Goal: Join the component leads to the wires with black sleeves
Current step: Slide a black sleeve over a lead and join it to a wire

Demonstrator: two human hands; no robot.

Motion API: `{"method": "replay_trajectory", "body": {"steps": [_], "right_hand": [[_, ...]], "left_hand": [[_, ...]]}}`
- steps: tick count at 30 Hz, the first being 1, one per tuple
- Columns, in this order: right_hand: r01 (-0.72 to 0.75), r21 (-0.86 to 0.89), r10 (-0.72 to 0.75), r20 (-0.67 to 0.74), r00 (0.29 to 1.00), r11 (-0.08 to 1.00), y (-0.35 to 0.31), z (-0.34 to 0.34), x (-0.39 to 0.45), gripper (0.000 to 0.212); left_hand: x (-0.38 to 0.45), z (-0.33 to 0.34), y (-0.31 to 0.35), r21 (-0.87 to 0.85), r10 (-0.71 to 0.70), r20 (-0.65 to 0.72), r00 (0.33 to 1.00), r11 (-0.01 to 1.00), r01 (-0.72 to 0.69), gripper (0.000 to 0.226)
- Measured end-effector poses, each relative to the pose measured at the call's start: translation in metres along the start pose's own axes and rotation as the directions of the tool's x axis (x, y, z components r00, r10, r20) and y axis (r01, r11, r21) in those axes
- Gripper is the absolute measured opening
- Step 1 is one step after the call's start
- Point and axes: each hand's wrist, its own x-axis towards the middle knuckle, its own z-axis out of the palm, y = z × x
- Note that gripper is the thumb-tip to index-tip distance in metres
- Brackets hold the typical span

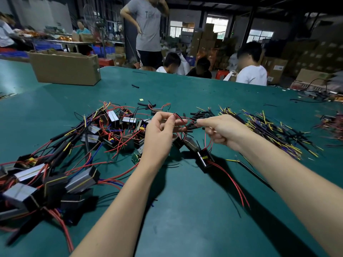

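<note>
The tips of the red leads [182, 120] are pinched between the fingers of the left hand [163, 129], so the ends cannot be seen. What is held by the right hand [221, 130] is too blurred to tell; only a black sleeve [191, 125] is made out at 9 o'clock of it. The pile of boxes [55, 175] is cut off at 8 o'clock by the edge. The wires [274, 130] at 3 o'clock are smeared. The standing person [148, 28] is cut off at 12 o'clock.
</note>
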Motion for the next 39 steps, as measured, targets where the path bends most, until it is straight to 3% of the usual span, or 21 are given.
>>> {"method": "replay_trajectory", "body": {"steps": [5, 8, 11, 16, 19, 21, 24, 26, 29, 32, 34, 35, 38, 39], "right_hand": [[-0.005, -0.089, -0.004, -0.102, 0.995, 0.996, -0.006, 0.01, 0.001, 0.014], [-0.019, 0.127, 0.05, -0.243, 0.969, 0.992, -0.009, 0.009, 0.007, 0.014], [0.013, 0.401, 0.132, -0.332, 0.934, 0.916, -0.011, 0.006, 0.012, 0.024], [0.017, 0.404, 0.132, -0.338, 0.932, 0.915, -0.004, 0.015, 0.005, 0.023], [0.122, 0.444, 0.075, -0.401, 0.913, 0.888, -0.007, 0.012, 0.0, 0.028], [0.183, 0.36, -0.035, -0.38, 0.924, 0.915, -0.009, 0.012, -0.004, 0.028], [0.154, 0.074, -0.141, -0.153, 0.978, 0.985, -0.011, 0.013, -0.012, 0.031], [0.152, -0.144, -0.156, -0.023, 0.987, 0.978, -0.013, 0.008, -0.015, 0.022], [0.243, -0.534, -0.233, 0.088, 0.969, 0.81, -0.017, 0.001, -0.016, 0.02], [0.342, -0.78, -0.199, 0.278, 0.94, 0.524, -0.03, -0.002, -0.016, 0.043], [0.346, -0.854, -0.13, 0.321, 0.938, 0.388, -0.043, -0.009, -0.011, 0.044], [0.351, -0.843, -0.151, 0.317, 0.936, 0.408, -0.051, -0.015, -0.009, 0.044], [0.376, -0.676, -0.303, 0.23, 0.925, 0.634, -0.063, -0.026, -0.001, 0.032], [0.404, -0.667, -0.322, 0.25, 0.913, 0.627, -0.061, -0.026, 0.002, 0.026]], "left_hand": [[0.001, 0.0, 0.0, 0.014, -0.011, 0.053, 0.999, 1.0, 0.01, 0.016], [0.001, 0.0, 0.0, 0.033, -0.004, 0.083, 0.997, 0.999, 0.002, 0.017], [0.002, -0.001, -0.001, -0.002, 0.012, 0.056, 0.998, 1.0, -0.012, 0.019], [0.007, -0.003, -0.002, -0.039, 0.03, -0.064, 0.998, 0.999, -0.032, 0.02], [0.009, -0.003, -0.005, -0.004, 0.045, -0.092, 0.995, 0.999, -0.046, 0.02], [0.008, -0.001, -0.007, 0.031, 0.058, -0.082, 0.995, 0.998, -0.056, 0.02], [0.009, -0.001, -0.009, 0.022, 0.073, -0.07, 0.995, 0.997, -0.072, 0.021], [0.009, -0.001, -0.008, 0.02, 0.085, -0.058, 0.995, 0.996, -0.084, 0.022], [0.007, 0.001, -0.007, -0.01, 0.088, -0.006, 0.996, 0.996, -0.088, 0.025], [0.008, 0.001, -0.007, -0.05, 0.073, 0.032, 0.997, 0.996, -0.072, 0.025], [0.009, 0.0, -0.008, -0.098, 0.055, 0.024, 0.998, 0.994, -0.052, 0.025], [0.009, 0.0, -0.008, -0.125, 0.043, 0.02, 0.999, 0.991, -0.04, 0.026], [0.01, -0.001, -0.008, -0.172, 0.019, 0.03, 0.999, 0.985, -0.014, 0.027], [0.01, -0.002, -0.009, -0.181, 0.017, 0.039, 0.999, 0.984, -0.01, 0.026]]}}
